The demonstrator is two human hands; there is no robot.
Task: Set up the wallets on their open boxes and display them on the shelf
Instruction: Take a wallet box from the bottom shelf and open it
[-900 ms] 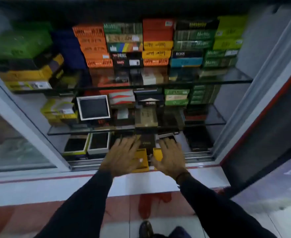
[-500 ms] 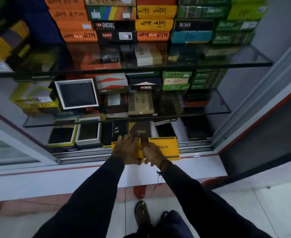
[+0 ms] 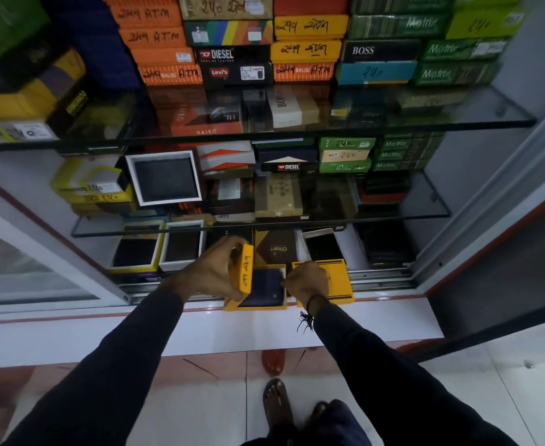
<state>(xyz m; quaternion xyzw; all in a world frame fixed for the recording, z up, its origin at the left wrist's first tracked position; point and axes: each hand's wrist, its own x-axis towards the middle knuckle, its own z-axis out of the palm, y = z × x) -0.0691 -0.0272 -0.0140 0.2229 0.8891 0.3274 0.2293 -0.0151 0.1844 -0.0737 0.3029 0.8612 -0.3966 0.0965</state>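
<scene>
A dark wallet (image 3: 262,286) lies in an open yellow box (image 3: 255,306) at the front edge of the bottom shelf (image 3: 380,278). The left hand (image 3: 211,273) grips the box's upturned yellow lid (image 3: 244,272), handwriting on its side. The right hand (image 3: 306,281) pinches the box's right rim, partly covering a second yellow box (image 3: 337,280). Stacked boxes above blur behind a glass shelf (image 3: 425,123).
</scene>
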